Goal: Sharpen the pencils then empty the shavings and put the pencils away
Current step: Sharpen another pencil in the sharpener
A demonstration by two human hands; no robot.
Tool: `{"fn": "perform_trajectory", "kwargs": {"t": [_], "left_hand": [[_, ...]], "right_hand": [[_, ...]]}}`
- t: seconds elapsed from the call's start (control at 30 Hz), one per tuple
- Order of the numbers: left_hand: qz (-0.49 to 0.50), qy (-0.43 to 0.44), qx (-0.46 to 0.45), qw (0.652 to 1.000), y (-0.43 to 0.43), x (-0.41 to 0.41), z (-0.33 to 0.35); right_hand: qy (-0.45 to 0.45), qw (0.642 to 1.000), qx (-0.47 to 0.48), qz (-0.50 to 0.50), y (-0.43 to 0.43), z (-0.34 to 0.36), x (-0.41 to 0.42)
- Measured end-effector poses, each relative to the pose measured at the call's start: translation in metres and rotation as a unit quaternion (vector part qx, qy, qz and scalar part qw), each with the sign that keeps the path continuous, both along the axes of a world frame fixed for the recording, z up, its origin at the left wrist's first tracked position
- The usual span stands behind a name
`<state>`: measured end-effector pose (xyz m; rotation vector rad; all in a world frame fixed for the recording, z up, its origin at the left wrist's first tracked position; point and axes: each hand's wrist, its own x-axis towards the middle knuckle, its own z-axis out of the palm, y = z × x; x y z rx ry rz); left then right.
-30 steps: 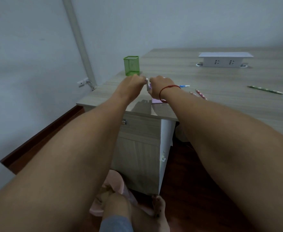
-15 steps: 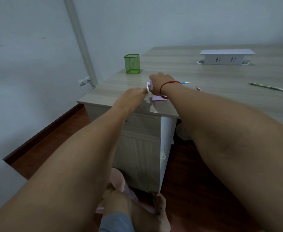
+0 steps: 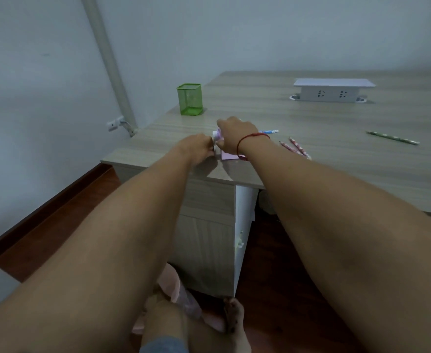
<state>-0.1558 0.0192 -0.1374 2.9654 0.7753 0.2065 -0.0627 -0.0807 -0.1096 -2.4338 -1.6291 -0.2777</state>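
- The left hand (image 3: pixel 199 147) and right hand (image 3: pixel 234 135) meet near the worktop's (image 3: pixel 311 171) corner, both gripping a small white-and-purple sharpener (image 3: pixel 217 138) above a pink paper (image 3: pixel 228 156).
- A blue pencil (image 3: pixel 269 131) shows past the right wrist, with pink pencils (image 3: pixel 297 147) near it.
- A green pencil (image 3: pixel 392 138) lies well apart.
- A green mesh holder (image 3: pixel 189 99) stands upright behind the hands.

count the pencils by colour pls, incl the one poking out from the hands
blue pencil: 1
pink pencils: 2
green pencil: 1
total: 4
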Motion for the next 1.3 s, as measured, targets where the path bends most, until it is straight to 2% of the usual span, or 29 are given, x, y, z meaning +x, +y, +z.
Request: {"fn": "perform_trajectory", "kwargs": {"t": [0.17,0.37,0.47,1.3], "left_hand": [[-0.026,-0.002,0.017,1.0,0.008,0.001,0.003],[-0.033,-0.017,0.131,0.991,0.02,0.007,0.024],[-0.044,-0.018,0.157,0.986,0.022,0.007,0.029],[-0.073,-0.123,0.215,0.966,-0.002,-0.016,0.035]], "right_hand": [[-0.001,1.0,0.006,0.004,-0.001,-0.002,0.0],[0.0,1.0,0.001,0.008,-0.005,0.002,-0.002],[0.001,1.0,-0.005,0.003,-0.005,0.005,-0.002],[0.012,0.999,-0.031,-0.032,0.006,0.008,-0.004]]}}
